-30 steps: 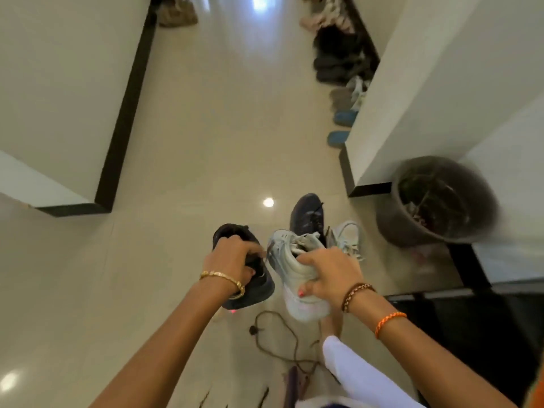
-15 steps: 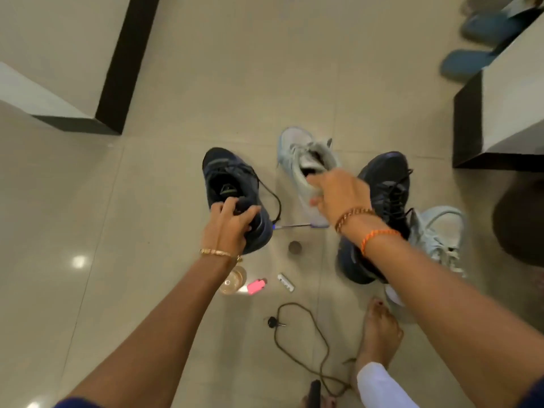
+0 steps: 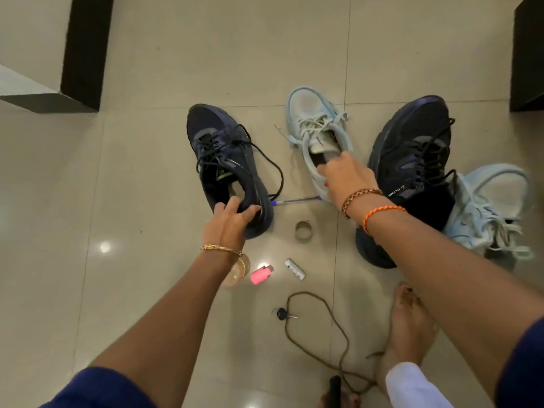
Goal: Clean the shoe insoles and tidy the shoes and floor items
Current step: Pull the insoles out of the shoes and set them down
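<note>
The glossy beige tiled floor (image 3: 147,172) mirrors ceiling lights. At its twelve o'clock, the dark navy mesh-cloth sneaker (image 3: 223,160) looks matt, with smooth black cord laces. The pale blue knit-cloth sneaker (image 3: 312,125) is matt too. A smooth pink plastic lighter (image 3: 260,274) shines at six o'clock, near a rough brown twisted cord (image 3: 326,313) and a matt cardboard tape roll (image 3: 303,230).

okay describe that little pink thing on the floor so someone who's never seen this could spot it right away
Start at the dark navy shoe that the left hand grips by the heel. Just below that wrist, on the tile, lies the pink lighter-like object, between a clear round lid and a small white tube. It is the only bright pink item there.
</note>
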